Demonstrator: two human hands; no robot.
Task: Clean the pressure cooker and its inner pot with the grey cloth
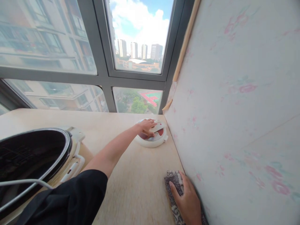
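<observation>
Head view, left hand: your left hand (147, 126) reaches far forward, arm stretched across the bench (131, 184), and lies on top of the white round lid (152, 139), fingers curled over its handle; a firm grip cannot be told from here.
Head view, lid: it sits flat on the bench in the far corner, just beside the wall (234, 103) and below the window (131, 47); red parts show on its top, between your fingers.
Head view, right hand: your right hand (187, 200) rests palm down, fingers spread flat, pressing on a grey patterned cloth (173, 190) at the near edge of the bench, touching the wall.
Head view, hands together: the two are well apart, one far, one near.
Head view, cooker: the open cooker (35, 156), its dark inner pot showing, stands at your left, with a white cord (25, 182) across its rim.
</observation>
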